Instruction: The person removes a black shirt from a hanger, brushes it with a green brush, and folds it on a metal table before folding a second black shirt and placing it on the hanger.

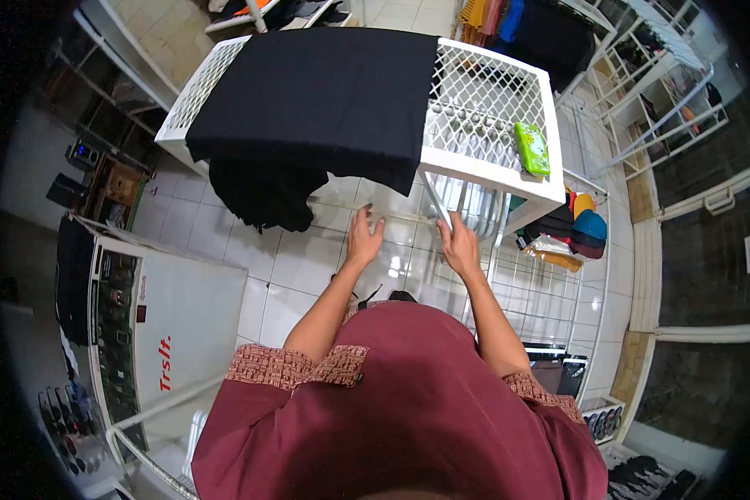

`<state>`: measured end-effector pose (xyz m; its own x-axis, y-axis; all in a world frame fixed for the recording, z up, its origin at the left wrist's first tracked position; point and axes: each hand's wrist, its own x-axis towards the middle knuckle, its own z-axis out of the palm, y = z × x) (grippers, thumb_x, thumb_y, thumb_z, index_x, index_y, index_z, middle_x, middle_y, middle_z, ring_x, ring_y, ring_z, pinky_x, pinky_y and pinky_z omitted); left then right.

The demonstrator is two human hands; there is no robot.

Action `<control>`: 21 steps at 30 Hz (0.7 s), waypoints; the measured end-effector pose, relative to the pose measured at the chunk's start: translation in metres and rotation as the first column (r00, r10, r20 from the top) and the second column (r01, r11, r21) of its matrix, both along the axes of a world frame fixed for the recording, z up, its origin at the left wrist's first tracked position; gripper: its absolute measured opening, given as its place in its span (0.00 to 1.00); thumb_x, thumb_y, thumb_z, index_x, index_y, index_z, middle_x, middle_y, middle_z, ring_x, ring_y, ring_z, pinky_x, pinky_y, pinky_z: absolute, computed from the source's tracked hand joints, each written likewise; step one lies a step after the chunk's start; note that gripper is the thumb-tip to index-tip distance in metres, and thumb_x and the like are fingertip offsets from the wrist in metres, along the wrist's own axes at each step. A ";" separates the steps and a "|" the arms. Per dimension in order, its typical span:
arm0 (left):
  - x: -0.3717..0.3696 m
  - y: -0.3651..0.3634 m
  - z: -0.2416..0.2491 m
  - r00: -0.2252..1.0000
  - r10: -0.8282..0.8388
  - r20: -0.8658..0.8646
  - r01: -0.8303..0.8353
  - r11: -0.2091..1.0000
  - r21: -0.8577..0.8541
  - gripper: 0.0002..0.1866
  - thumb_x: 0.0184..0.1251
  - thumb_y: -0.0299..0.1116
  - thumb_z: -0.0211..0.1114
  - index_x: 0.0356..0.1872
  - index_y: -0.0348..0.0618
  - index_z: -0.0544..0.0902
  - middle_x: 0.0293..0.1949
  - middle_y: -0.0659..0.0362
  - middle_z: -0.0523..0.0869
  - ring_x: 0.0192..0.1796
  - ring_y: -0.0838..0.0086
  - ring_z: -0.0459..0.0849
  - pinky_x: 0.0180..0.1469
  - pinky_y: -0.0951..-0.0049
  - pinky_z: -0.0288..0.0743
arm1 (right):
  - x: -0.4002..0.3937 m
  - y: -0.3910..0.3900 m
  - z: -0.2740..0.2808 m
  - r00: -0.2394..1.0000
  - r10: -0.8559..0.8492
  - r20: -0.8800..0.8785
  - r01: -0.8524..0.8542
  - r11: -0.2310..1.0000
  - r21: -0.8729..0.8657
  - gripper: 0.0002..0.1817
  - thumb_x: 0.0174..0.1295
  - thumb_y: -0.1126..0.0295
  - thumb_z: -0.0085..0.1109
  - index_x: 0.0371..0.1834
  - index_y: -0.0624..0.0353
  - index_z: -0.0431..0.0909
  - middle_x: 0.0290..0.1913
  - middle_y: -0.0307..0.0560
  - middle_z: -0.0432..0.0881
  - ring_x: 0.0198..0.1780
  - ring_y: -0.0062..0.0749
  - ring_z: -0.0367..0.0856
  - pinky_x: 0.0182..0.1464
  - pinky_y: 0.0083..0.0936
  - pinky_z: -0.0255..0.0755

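A black cloth lies spread over a white mesh-top table, and its near edge hangs down over the front. My left hand is below that hanging edge, fingers spread and holding nothing. My right hand is under the table's front right part, thumb and fingers closed at the lower end of a pale slim bar. Beside it, several pale curved pieces that look like hangers hang beneath the table. A bunched dark cloth droops below the table's left part.
On the table's right corner sits a green packet. Colourful caps are piled to the right, near a wire grid rack. A white panel with red lettering stands at the left. White tiles cover the floor.
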<state>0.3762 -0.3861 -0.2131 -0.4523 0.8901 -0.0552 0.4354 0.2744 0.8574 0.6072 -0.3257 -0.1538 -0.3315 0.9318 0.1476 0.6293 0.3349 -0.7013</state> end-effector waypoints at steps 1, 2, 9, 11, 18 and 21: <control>-0.007 -0.007 -0.002 0.996 0.030 -0.086 -0.031 0.999 -0.009 0.34 0.70 0.41 0.69 0.73 0.42 0.68 0.67 0.40 0.74 0.67 0.48 0.76 0.68 0.51 0.71 | 0.004 -0.005 0.001 1.000 -0.004 -0.004 0.004 1.000 -0.020 0.19 0.74 0.54 0.57 0.57 0.55 0.82 0.36 0.66 0.86 0.39 0.68 0.84 0.42 0.56 0.75; -0.013 -0.018 -0.004 0.995 0.050 -0.084 -0.051 0.999 -0.014 0.34 0.70 0.41 0.69 0.73 0.42 0.68 0.67 0.40 0.74 0.67 0.48 0.76 0.68 0.51 0.71 | 0.008 -0.011 0.003 1.000 0.016 -0.001 -0.016 1.000 -0.025 0.19 0.74 0.54 0.57 0.57 0.55 0.82 0.36 0.66 0.86 0.39 0.68 0.84 0.42 0.56 0.75; -0.057 -0.078 0.002 0.789 0.160 -0.593 -0.146 0.987 0.073 0.37 0.61 0.38 0.73 0.72 0.42 0.71 0.72 0.43 0.70 0.77 0.45 0.63 0.80 0.45 0.51 | 0.003 -0.022 0.017 0.914 0.398 0.078 -0.352 0.874 -0.335 0.24 0.61 0.44 0.71 0.45 0.53 0.92 0.28 0.57 0.87 0.30 0.52 0.87 0.38 0.43 0.77; -0.082 -0.095 -0.018 0.833 -0.019 -0.554 -0.050 0.993 -0.110 0.30 0.57 0.32 0.70 0.64 0.43 0.79 0.62 0.42 0.83 0.68 0.47 0.77 0.74 0.43 0.63 | -0.010 -0.030 0.022 0.889 0.453 0.061 -0.413 0.853 -0.319 0.24 0.61 0.44 0.72 0.44 0.54 0.92 0.27 0.57 0.87 0.31 0.52 0.87 0.39 0.42 0.77; -0.086 -0.133 0.059 0.911 0.056 -0.409 -0.102 0.991 -0.092 0.25 0.55 0.27 0.66 0.58 0.42 0.83 0.37 0.39 0.89 0.43 0.40 0.87 0.49 0.45 0.79 | -0.070 -0.046 0.041 0.762 0.614 0.204 -0.645 0.749 0.153 0.24 0.65 0.62 0.67 0.65 0.48 0.81 0.40 0.49 0.85 0.38 0.47 0.86 0.38 0.41 0.79; -0.087 -0.131 0.078 0.922 0.041 -0.384 -0.104 0.984 -0.143 0.24 0.56 0.28 0.68 0.58 0.43 0.83 0.40 0.39 0.89 0.46 0.41 0.87 0.49 0.46 0.79 | -0.105 -0.055 0.059 0.800 0.587 0.123 -0.588 0.728 0.353 0.29 0.58 0.68 0.72 0.67 0.46 0.81 0.41 0.45 0.82 0.33 0.42 0.84 0.36 0.37 0.79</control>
<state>0.2888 -0.5172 -0.1353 -0.5301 0.8479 -0.0040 0.6924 0.4355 0.5753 0.5025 -0.3808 -0.0953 -0.7959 0.4310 0.4251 0.2236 0.8618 -0.4552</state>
